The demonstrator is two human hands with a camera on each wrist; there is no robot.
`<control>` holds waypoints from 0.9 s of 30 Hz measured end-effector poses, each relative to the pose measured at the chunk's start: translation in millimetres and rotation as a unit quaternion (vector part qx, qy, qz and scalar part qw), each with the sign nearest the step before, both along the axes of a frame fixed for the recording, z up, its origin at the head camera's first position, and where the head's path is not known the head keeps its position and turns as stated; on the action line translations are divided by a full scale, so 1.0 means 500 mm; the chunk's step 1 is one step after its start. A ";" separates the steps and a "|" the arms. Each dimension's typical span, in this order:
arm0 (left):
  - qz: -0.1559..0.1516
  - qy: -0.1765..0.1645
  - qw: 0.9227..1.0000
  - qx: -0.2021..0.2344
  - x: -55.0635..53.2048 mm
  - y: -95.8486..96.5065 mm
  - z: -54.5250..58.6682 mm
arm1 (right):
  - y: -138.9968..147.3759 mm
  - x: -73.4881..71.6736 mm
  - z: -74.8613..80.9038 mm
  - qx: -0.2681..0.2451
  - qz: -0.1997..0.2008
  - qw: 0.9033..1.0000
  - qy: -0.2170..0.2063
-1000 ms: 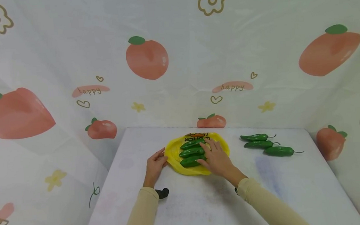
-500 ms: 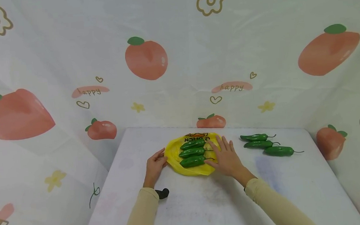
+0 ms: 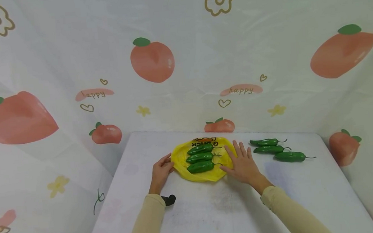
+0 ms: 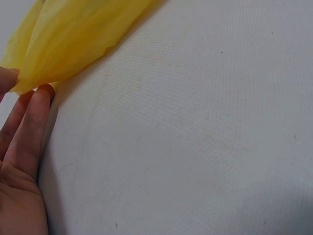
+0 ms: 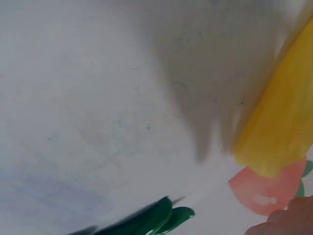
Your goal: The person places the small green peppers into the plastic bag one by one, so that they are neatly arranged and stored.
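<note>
Three green chili peppers point(image 3: 200, 167) lie side by side in a spread yellow plastic bag point(image 3: 180, 171), their stems pointing right. My left hand point(image 3: 158, 174) pinches the bag's left edge; in the left wrist view the thumb and fingers point(image 4: 33, 120) meet the yellow film point(image 4: 83, 44). At the bag's right edge, my right hand point(image 3: 244, 166) has its fingers spread and holds nothing. Whether its fingertips touch the bag cannot be told. In the right wrist view only part of that hand point(image 5: 288, 220) shows, beside the bag point(image 5: 279, 117).
Three more green chili peppers point(image 3: 290, 156) lie on the white table point(image 3: 206, 216), right of the bag. A patterned cloth point(image 3: 185, 105) hangs behind and at both sides. A dark wrist strap piece point(image 3: 169, 200) shows by the left sleeve.
My right hand has moved right, away from the peppers in the bag, baring their stems, and its fingers have straightened. The left hand has stayed at the bag's edge.
</note>
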State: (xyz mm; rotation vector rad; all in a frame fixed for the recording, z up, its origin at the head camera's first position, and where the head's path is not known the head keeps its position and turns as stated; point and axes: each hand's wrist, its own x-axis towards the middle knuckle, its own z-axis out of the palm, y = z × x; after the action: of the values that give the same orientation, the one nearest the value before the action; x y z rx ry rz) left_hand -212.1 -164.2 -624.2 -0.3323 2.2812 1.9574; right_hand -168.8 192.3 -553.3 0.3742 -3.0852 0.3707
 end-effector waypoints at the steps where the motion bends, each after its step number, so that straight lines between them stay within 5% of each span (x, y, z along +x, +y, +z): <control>1: 0.000 0.001 1.000 0.000 0.000 0.000 0.000 | 0.004 0.000 -0.001 0.002 -0.003 1.000 0.001; 27: 0.001 -0.005 1.000 -0.003 0.004 0.001 0.006 | 0.097 0.016 -0.014 0.017 -0.045 0.999 -0.015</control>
State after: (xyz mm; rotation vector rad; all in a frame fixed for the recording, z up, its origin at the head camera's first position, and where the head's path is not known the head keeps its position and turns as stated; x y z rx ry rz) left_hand -210.4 -163.7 -621.3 -0.3437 2.2825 1.9464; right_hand -160.7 241.0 -560.5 0.2299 -3.1277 0.3260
